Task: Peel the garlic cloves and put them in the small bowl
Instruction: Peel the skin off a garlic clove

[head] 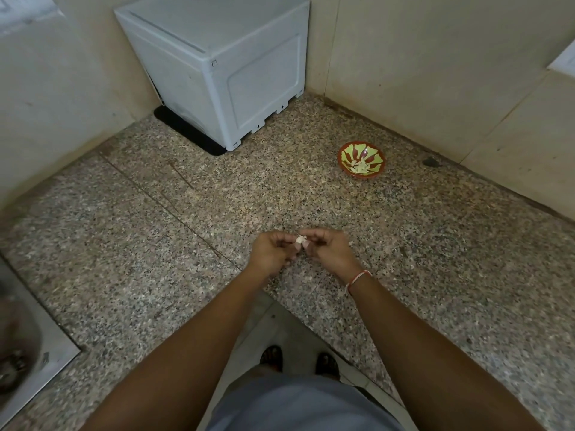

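We are pinching a small pale garlic clove between our left hand and right hand, both curled narrowly around it to strip its skin, while the small red-and-green patterned bowl, already holding pale pieces, is sitting beyond the right hand.

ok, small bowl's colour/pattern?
Small bowl: red-brown rim, light green inside with red streaks; head view.
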